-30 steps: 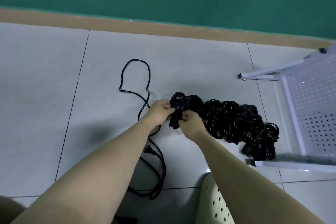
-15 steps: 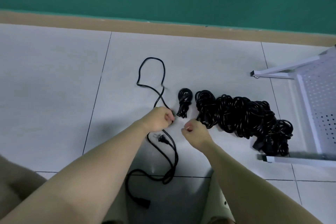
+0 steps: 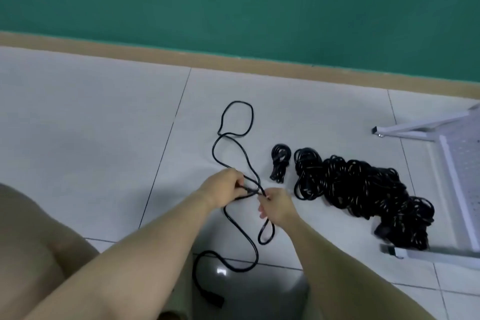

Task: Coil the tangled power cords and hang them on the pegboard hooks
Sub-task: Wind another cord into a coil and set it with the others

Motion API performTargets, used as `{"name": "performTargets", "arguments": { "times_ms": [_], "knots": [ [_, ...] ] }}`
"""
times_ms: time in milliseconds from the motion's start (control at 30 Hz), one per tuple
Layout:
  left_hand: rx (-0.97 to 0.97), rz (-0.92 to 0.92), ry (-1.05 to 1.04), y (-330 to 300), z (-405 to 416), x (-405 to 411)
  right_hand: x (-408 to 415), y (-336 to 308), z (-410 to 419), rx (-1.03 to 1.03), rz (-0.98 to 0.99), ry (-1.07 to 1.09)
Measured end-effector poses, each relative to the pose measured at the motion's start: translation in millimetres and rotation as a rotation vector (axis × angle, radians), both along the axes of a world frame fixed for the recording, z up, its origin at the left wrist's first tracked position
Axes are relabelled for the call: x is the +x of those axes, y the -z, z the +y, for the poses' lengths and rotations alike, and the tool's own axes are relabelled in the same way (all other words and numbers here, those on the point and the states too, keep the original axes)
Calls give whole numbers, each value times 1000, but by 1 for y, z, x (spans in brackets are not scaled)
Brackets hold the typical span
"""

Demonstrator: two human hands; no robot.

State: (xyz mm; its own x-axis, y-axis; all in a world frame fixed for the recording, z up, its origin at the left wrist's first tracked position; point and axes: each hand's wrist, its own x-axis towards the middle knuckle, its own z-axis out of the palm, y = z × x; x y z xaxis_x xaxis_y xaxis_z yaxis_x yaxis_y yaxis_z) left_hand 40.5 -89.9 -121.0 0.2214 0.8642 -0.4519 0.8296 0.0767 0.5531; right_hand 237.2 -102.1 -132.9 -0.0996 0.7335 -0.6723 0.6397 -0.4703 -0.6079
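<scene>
A loose black power cord [image 3: 235,135] snakes over the white floor tiles, its connector end [image 3: 214,299] lying near my knees. My left hand [image 3: 224,188] grips the cord's plug end, and my right hand [image 3: 276,205] pinches the same cord a little to the right. A small coiled cord bundle [image 3: 280,163] lies on the floor just beyond my right hand. To its right sits a big pile of tangled black cords [image 3: 363,189]. The white pegboard [image 3: 465,189] lies flat at the right edge.
A green wall with a tan baseboard [image 3: 233,60] runs along the back. The pegboard's white frame legs [image 3: 415,127] stick out toward the cord pile. My knee [image 3: 31,241] fills the lower left corner.
The small coiled bundle was set down on the floor beside the pile. Both hands then dropped to the loose cord and took hold of it. The view shifted left.
</scene>
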Motion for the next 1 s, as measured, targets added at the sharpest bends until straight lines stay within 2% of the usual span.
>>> {"name": "performTargets", "arguments": {
  "times_ms": [100,200,333,433,533,633,700,867,933,1000],
  "knots": [
    [74,-25,-59,-70,52,-21,-15,-62,51,173,162,40],
    [178,-12,-49,-167,88,-40,-28,-138,93,363,215,-15],
    [303,-31,-43,-290,90,-57,-37,-253,123,619,232,12],
    [363,-77,-18,-343,72,-64,-38,-324,122,697,295,66],
    [362,-143,-21,-359,51,-67,-36,-376,110,707,399,67],
    [302,-153,16,-357,36,-76,-23,-409,98,817,333,40],
    [214,-180,26,-356,30,-82,-11,-422,87,844,362,87],
    [-127,-374,117,-360,16,-78,3,-429,58,725,542,167],
    [-203,-335,182,-363,11,-69,3,-428,51,679,582,156],
    [-127,-239,210,-367,7,-55,1,-429,45,634,652,158]
  ]
}}
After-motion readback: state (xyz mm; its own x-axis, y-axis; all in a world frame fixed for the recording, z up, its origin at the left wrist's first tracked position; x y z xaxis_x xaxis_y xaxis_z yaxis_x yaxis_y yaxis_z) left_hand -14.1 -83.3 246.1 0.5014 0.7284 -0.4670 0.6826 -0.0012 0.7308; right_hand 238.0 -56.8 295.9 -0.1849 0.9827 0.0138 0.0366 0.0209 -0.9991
